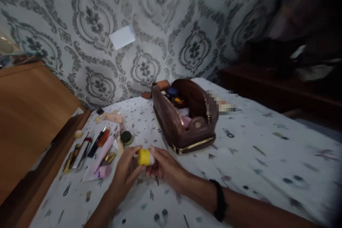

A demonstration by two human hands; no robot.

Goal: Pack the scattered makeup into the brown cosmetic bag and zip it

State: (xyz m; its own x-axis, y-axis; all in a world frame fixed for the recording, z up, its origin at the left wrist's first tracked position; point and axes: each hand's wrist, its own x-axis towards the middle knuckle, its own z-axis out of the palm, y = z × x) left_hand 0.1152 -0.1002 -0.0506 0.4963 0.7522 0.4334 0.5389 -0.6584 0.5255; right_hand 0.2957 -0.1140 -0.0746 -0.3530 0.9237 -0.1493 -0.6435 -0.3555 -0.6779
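Between my hands is a small white jar with a yellow lid (pixel 143 157), lying on its side with the lid toward the left. My left hand (pixel 125 171) has its thumb and fingertips curved around the lid. The white end is gripped by my right hand (pixel 168 167); its far fingers curl beneath. A dark band circles my right wrist. Just beyond the hands stands an unzipped brown cosmetic bag (pixel 167 124) with several jars and compacts inside. Nearest my left fingers sits a dark green-lidded jar (pixel 126 137).
Several cosmetics lie on the left, among them a pink tube (pixel 103 152), a black tube (pixel 96 142) and a pink-capped bottle (pixel 104 171). A patterned white sheet (pixel 240 164) covers the surface. Wooden furniture (pixel 32 114) borders the left; a patterned wall (pixel 160 25) rises behind.
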